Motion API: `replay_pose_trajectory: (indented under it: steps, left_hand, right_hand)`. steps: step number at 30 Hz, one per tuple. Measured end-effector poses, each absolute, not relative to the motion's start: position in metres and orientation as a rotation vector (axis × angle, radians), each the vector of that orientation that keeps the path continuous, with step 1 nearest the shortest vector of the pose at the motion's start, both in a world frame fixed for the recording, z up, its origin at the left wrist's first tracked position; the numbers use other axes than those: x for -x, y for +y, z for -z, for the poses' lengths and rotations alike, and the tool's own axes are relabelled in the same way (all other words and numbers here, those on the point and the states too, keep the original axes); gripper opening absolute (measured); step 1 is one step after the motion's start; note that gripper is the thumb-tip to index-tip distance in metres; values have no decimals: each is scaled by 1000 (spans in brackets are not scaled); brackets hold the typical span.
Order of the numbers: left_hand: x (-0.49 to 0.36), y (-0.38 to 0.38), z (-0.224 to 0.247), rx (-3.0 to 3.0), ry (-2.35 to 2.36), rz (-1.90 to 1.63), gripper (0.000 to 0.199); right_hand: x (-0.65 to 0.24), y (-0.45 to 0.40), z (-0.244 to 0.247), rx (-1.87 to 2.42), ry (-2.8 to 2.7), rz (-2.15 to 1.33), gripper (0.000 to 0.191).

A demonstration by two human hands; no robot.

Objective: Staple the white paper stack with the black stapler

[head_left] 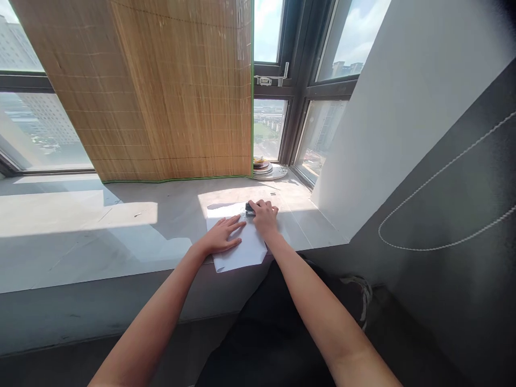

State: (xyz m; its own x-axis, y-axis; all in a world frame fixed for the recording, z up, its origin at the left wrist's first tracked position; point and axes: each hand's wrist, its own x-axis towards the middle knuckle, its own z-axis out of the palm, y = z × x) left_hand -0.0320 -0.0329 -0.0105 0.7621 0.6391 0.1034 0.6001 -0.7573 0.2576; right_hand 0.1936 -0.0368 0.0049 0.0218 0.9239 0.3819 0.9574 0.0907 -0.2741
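Observation:
A white sheet of paper (237,255) lies on the pale windowsill, its near edge sticking out past the sill's front edge. My left hand (221,235) rests flat on the left part of the paper with its fingers spread. At the paper's upper right, my right hand (264,215) is closed around a small black stapler-like object (250,209), whose one end shows left of the fingers. Small dark marks are on the paper beside that object. The rest of it is hidden by my right hand.
Stacked plates (264,169) stand in the window corner. A bamboo blind (181,97) hangs behind the sill (121,236). Small bits lie on the sill. A beaded cord (427,249) hangs at the right wall, and a light-coloured coil is low at the right.

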Motion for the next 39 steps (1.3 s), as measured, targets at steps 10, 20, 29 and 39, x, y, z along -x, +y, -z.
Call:
replay_pose_trajectory:
  steps: [10, 20, 29, 39]
  left_hand:
    - [29, -36, 4, -2727, 993, -264, 67]
    - [36, -40, -3, -2576, 1258, -1209, 29]
    - [40, -39, -5, -2259, 1875, -1510, 29]
    - [33, -42, -8, -2155, 1952, -1249, 28]
  right_hand:
    - [-222, -33, -7, 2033, -1641, -52, 51]
    - [-199, -43, -13, 1685, -1493, -89, 27]
    - [-121, -70, -4, 1597, -1933, -208, 18]
    - [-206, -52, -9, 1850, -1844, -182, 19]
